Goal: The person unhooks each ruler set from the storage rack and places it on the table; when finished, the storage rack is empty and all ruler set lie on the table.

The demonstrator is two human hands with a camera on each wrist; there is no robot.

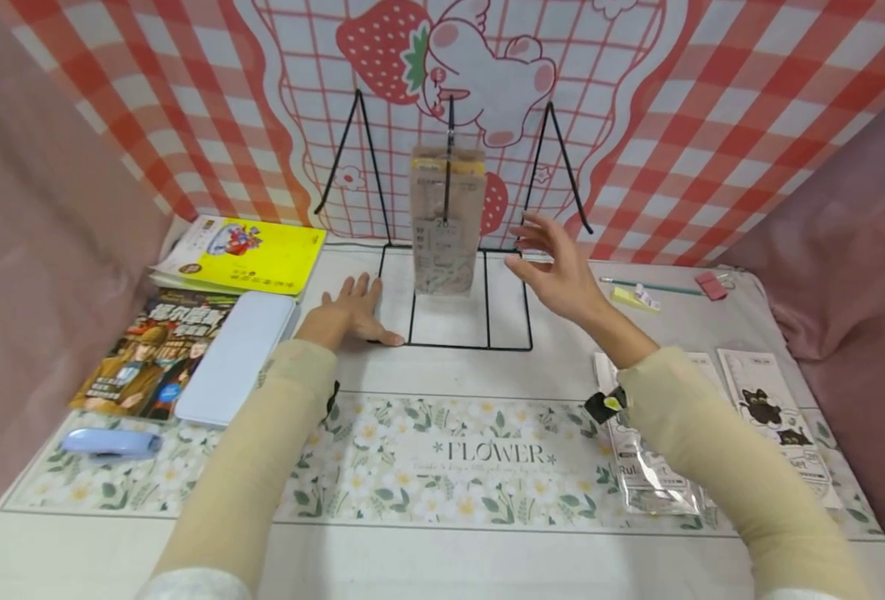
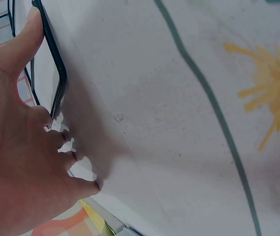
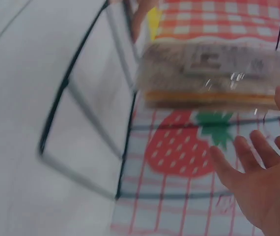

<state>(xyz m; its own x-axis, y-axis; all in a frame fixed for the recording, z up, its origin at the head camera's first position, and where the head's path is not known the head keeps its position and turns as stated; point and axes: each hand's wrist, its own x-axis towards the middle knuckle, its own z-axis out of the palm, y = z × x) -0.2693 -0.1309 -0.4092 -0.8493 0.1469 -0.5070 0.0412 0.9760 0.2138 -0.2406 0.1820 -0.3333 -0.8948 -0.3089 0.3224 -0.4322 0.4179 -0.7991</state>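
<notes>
A black wire display rack [image 1: 510, 349] stands against the checked cloth, and clear plastic packs [image 1: 450, 250] with a yellow band hang in front from its central hook. My left hand [image 1: 348, 310] lies spread at the rack's left front corner. Its thumb [image 2: 29, 42] touches the base wire in the left wrist view, with the other fingertips down by the tabletop. To the right of the packs, my right hand [image 1: 558, 271] is raised with fingers loosely bent. Nothing is between its fingers [image 3: 248, 155], and the packs hang beside them in the right wrist view.
At left lie a yellow book [image 1: 277, 250], a dark illustrated book [image 1: 146, 354], a pale blue case [image 1: 240, 358] and a small blue object [image 1: 112, 442]. On the right are packaged ruler sets [image 1: 656, 479], a cat-print pack [image 1: 772, 400], a pencil [image 1: 667, 287] and a pink binder clip [image 1: 711, 285].
</notes>
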